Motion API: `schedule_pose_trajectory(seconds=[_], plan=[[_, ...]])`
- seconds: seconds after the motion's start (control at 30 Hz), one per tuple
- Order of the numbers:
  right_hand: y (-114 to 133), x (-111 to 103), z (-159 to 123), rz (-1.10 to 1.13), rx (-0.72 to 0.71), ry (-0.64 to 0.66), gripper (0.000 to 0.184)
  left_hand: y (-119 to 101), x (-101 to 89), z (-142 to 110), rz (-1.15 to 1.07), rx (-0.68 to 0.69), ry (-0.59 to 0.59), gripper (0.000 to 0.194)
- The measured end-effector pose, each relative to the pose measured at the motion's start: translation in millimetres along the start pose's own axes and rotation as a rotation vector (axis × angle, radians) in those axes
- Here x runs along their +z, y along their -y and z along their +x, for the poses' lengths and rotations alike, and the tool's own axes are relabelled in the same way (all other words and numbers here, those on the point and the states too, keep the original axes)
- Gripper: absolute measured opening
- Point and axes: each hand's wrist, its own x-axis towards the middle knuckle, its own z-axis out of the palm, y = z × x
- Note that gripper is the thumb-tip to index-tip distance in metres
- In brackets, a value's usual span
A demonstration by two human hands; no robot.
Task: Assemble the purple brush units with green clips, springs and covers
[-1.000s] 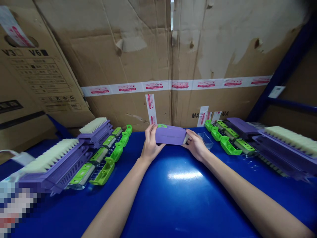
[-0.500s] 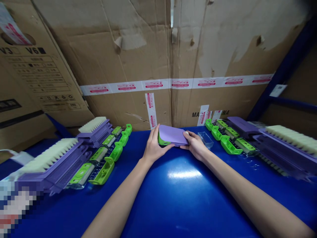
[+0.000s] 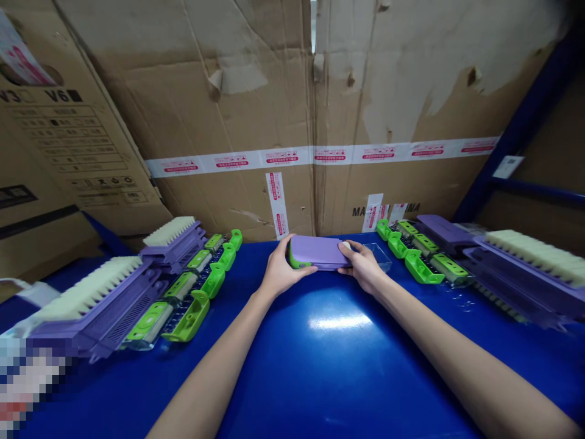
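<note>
The left hand (image 3: 280, 268) and right hand (image 3: 365, 266) over there have their fingers wrapped round a purple case (image 3: 317, 251) by the table (image 3: 320, 366)'s far edge, its green end (image 3: 298, 264) seemingly seated, while loose green pieces (image 3: 423, 268) look yet unfitted.

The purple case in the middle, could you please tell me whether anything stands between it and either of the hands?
Nothing visible does: the left hand grips one end of the purple case, and the right hand holds the other, thumb on top. The clear plastic box lies beyond the right hand, not between.
</note>
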Motion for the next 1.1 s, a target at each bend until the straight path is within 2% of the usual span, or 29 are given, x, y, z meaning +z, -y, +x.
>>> schedule_pose_trajectory(seconds=[0.13, 0.3, 0.57, 0.7, 0.83, 0.97, 1.1], plan=[[-0.3, -1.8, 0.9, 0.002, -0.026, -0.008, 0.053, 4.2, -1.4, 1.6, -0.042, -0.028, 0.060, 0.083], [-2.0, 1.8, -3.1, 0.013, -0.131, 0.050, 0.068, 7.3, -5.0, 0.9, 0.067, -0.019, 0.071, 0.083], [-9.8, 2.7, 0.8, -0.050, -0.373, 0.105, 0.077, 2.4, -6.1, -3.0, 0.540, 0.313, 0.084, 0.089], [-10.2, 4.1, -2.8, -0.113, -0.443, 0.146, 0.073, -2.3, -6.0, -1.8, 0.610, 0.394, 0.077, 0.074], [-8.3, 6.8, -6.7, -0.073, -0.378, 0.149, 0.057, 1.1, -6.1, -0.4, 0.616, 0.435, 0.026, 0.063], [-7.4, 6.3, -4.2, 0.069, -0.219, 0.146, 0.040, 3.5, -7.3, 0.0, 0.641, 0.479, 0.007, 0.062], [-5.0, 3.7, -2.6, 0.110, -0.038, 0.198, 0.029, 2.9, -7.8, -0.6, 0.656, 0.529, -0.001, 0.062]])
